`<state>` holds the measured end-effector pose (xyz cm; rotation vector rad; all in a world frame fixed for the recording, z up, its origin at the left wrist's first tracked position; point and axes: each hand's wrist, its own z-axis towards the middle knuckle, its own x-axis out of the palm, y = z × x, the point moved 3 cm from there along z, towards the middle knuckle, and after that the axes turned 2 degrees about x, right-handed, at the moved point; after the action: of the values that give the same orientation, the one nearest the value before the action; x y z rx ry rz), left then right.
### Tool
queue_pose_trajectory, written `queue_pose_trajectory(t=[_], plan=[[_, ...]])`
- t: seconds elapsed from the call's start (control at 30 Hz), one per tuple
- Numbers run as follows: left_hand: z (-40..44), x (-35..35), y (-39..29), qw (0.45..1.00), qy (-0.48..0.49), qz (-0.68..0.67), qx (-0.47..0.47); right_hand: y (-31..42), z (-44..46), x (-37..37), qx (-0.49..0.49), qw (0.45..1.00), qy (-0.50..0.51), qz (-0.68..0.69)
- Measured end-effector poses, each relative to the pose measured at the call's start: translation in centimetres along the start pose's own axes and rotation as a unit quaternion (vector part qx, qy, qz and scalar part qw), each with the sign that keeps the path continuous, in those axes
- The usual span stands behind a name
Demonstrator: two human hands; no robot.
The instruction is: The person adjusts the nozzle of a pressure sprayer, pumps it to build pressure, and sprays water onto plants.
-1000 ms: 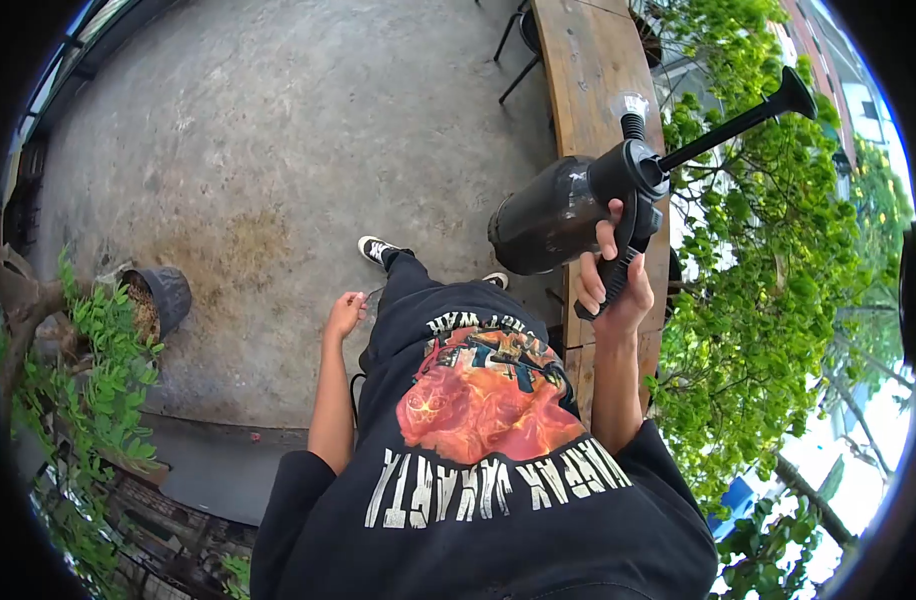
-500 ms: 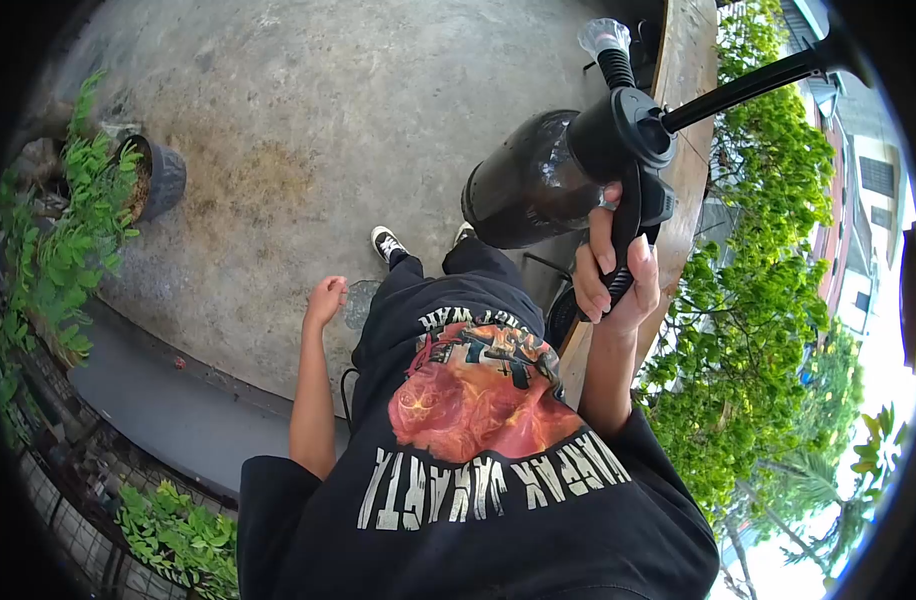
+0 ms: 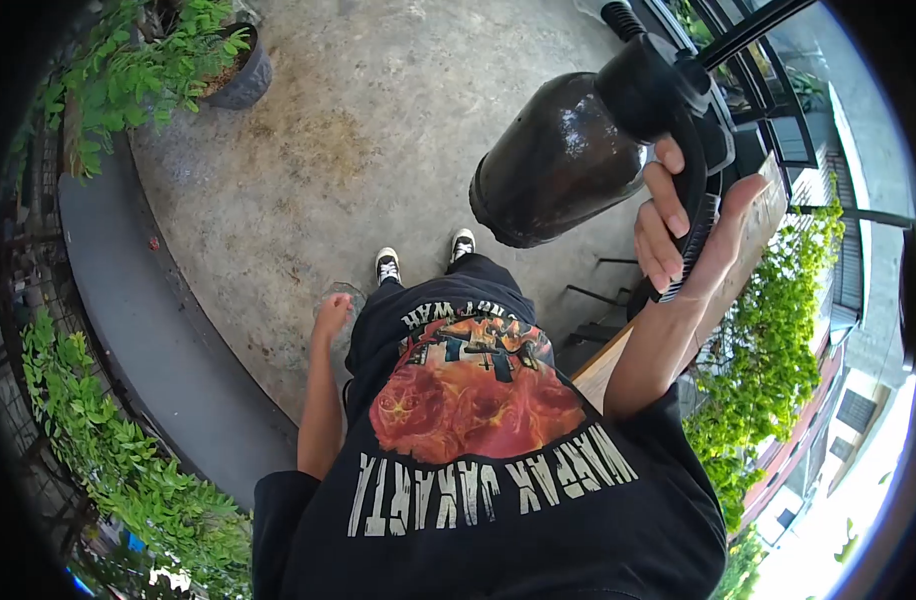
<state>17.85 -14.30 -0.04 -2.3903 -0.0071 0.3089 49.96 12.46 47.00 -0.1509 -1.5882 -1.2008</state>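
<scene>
Sprayer [image 3: 568, 150] upper right of frame, clear of body; R hand [image 3: 718, 252] wrapped round handle [image 3: 695, 180], prob. to bear wt. L hand [image 3: 332, 314] apart, curled, can't tell if holding sth.

Here's the sprayer [image 3: 618, 120], up in the air in the right hand [image 3: 718, 255], upper right of the view! Dark, glossy tank [image 3: 558, 165], rounded, a patch of white glints near its shoulder; what's inside, I can't make out. It lies slantwise across the view, base to the lower left, black head [image 3: 648, 90] to the upper right. Fingers curl round the curved handle [image 3: 696, 175], ridges showing along its lower stretch. Up top, a ribbed black nozzle [image 3: 623, 20] juts toward the frame's edge. And there goes the rod [image 3: 753, 35], straight, black, angling out of the head, its far end cut off!
</scene>
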Motion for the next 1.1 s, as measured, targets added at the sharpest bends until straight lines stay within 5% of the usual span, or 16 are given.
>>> queue_pose_trajectory(t=[0.13,0.23,0.47,0.67,0.9,1.1], plan=[[-3.4,3.6,6.1,0.983,-0.025,-0.103,-0.152,0.4,2.5,-2.7,0.074,0.961,-0.137,-0.228],[-4.1,7.8,12.1,0.963,-0.008,-0.208,-0.172,1.2,4.3,-7.7,0.207,0.929,-0.097,-0.291],[-11.3,15.9,4.6,0.938,-0.183,-0.189,-0.225,-2.9,6.1,-16.2,0.291,0.869,-0.152,-0.370],[-12.6,20.4,4.8,0.946,-0.124,-0.199,-0.225,-5.2,11.5,-14.4,0.311,0.860,-0.048,-0.402],[-1.9,9.9,2.3,0.909,-0.140,-0.296,-0.258,-12.2,21.3,-11.4,0.290,0.901,-0.046,-0.318],[6.8,-3.7,-6.0,0.889,-0.235,-0.386,-0.076,-15.7,29.1,-9.5,0.318,0.900,-0.035,-0.296]])
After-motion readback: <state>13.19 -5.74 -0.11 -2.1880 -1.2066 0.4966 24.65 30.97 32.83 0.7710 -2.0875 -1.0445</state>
